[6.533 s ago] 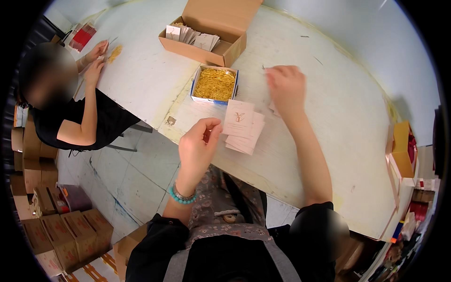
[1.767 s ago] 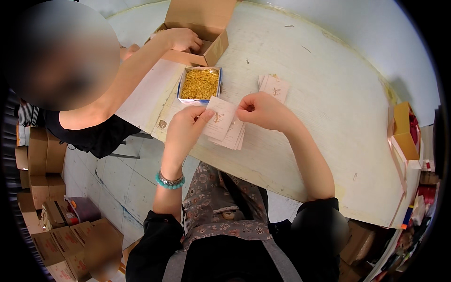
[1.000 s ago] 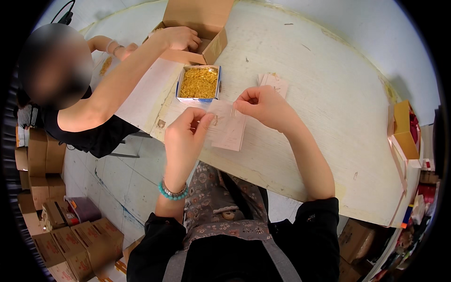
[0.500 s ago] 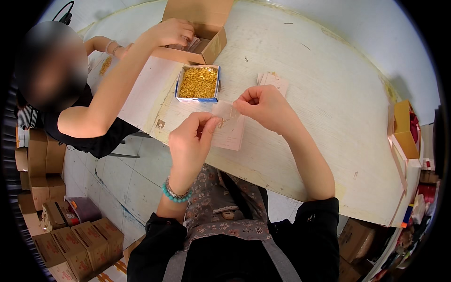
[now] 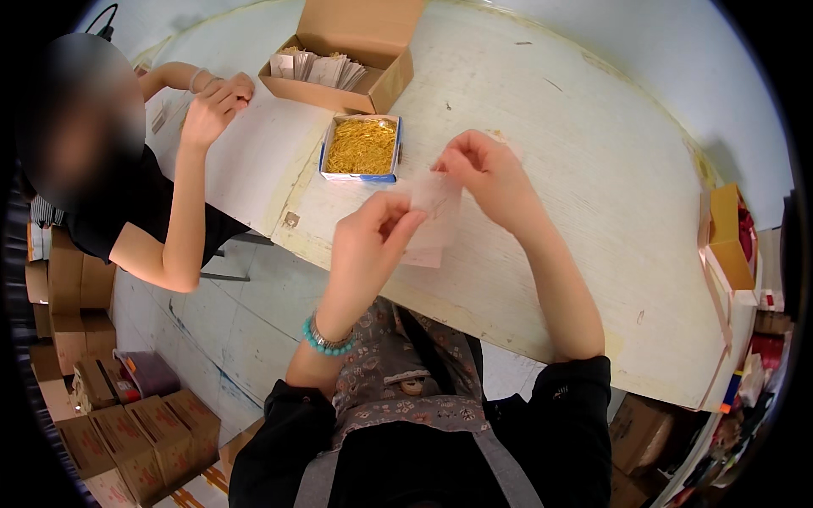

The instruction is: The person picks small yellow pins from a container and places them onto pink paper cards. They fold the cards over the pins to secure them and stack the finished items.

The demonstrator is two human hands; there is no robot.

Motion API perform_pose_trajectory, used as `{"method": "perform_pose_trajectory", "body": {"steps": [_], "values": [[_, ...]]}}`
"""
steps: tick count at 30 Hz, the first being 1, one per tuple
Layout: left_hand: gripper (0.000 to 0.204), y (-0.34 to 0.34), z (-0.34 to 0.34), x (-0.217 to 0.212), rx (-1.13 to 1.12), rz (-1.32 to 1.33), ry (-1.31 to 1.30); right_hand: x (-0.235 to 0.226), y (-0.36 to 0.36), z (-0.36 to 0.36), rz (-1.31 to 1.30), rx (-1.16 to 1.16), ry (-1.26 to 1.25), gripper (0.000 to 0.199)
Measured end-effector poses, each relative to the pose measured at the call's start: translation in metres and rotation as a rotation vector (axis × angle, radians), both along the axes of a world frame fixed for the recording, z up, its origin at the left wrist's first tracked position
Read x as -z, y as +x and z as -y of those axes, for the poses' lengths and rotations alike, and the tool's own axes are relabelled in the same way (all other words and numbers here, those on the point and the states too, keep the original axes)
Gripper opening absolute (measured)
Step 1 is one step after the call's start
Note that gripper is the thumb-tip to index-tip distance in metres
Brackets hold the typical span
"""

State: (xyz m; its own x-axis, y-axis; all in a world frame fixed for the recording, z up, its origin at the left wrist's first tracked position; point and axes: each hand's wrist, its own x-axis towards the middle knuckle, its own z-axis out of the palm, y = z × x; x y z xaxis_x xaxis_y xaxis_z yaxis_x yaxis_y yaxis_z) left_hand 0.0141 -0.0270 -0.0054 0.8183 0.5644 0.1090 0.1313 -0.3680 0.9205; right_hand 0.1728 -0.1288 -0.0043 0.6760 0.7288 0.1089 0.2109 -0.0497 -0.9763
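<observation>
Head view: my left hand and right hand raised over the white table; each pinches the translucent sheet. Forearms converge from below.

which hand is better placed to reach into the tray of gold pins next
Probably the left hand. It holds the pale card at its near edge, on the same side as the blue tray of gold pins. The right hand pinches the card's far corner and would have to cross over it.
</observation>
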Motion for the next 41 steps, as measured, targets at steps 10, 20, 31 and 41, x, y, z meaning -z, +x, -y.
{"method": "perform_pose_trajectory", "body": {"steps": [10,20,31,41], "values": [[0.013,-0.006,-0.01,0.017,-0.16,0.051,0.456,0.044,0.076,0.015,0.701,0.528,-0.395,0.012],[0.009,-0.024,-0.014,0.01,-0.233,0.107,0.498,0.025,0.022,-0.092,0.966,-0.16,-0.36,0.008],[0.01,-0.026,-0.023,0.015,-0.264,0.128,0.405,0.033,0.029,-0.109,0.684,-0.264,-0.322,0.01],[0.026,-0.008,-0.031,0.001,-0.157,0.264,0.387,-0.017,-0.011,-0.04,-0.352,-0.295,-0.142,0.03]]}}
